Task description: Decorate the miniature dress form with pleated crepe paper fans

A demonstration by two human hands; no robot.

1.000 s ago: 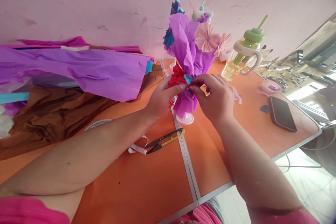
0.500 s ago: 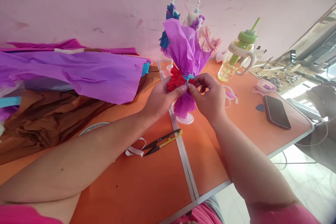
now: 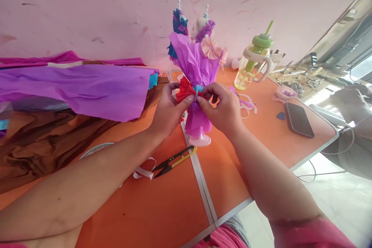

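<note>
Hands [image 3: 169, 112] [image 3: 224, 107] on bouquet [image 3: 193, 60], scraps [image 3: 288, 93] in bowl [image 3: 280, 92]

The ruffled red crepe paper [image 3: 183, 91] hides some fingers of the left hand [image 3: 167, 112], while the right hand [image 3: 223, 106] covers one end of the light-blue paper tie [image 3: 198, 88]. The left edge cuts off the broad purple sheet [image 3: 101, 89] and crumpled brown paper [image 3: 43, 143]. The left forearm [image 3: 101, 180] half-hides a white-rimmed round item [image 3: 97, 148]; a co-worker's hand [image 3: 348, 100] is blurred — as are small grey pieces [image 3: 293, 86].
</note>
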